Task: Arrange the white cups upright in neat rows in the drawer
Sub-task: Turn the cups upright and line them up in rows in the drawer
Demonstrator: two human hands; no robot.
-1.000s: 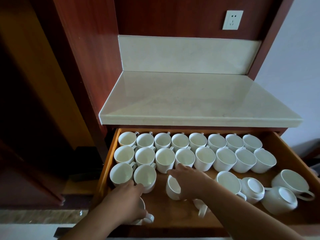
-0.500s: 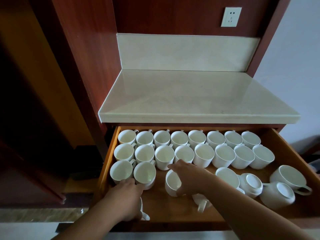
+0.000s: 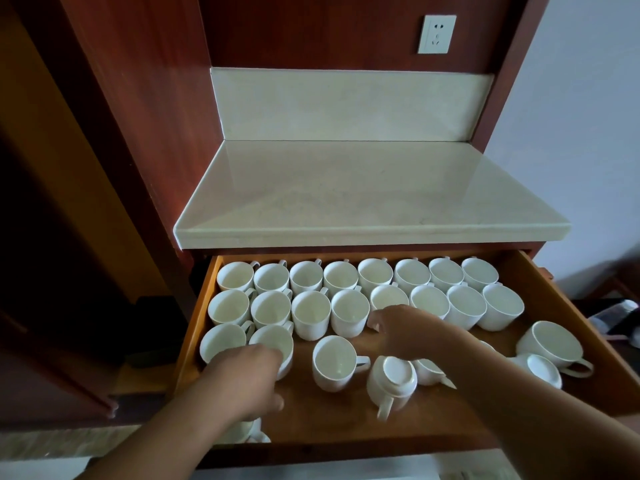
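White cups fill the open wooden drawer (image 3: 550,299). Two full rows stand upright at the back (image 3: 377,275), and two more upright cups begin a third row at the left (image 3: 225,341). A single upright cup (image 3: 334,362) stands free in the middle. Beside it one cup (image 3: 391,382) is upside down and another (image 3: 429,372) lies tipped under my right forearm. My right hand (image 3: 398,327) hovers over the middle, fingers loosely curled, holding nothing. My left hand (image 3: 249,382) spreads beside the third row's second cup (image 3: 273,344). A cup (image 3: 246,433) lies half hidden under my left wrist.
At the drawer's right end stand a wide upright cup (image 3: 550,344) and an overturned one (image 3: 540,368). A pale stone counter (image 3: 363,188) overhangs the back of the drawer. Dark wood panels rise at the left, and a wall socket (image 3: 437,34) sits above.
My right hand let go of the cup, which now stands upright in the middle, and moved right and back. My left hand lifted forward off the front cup.
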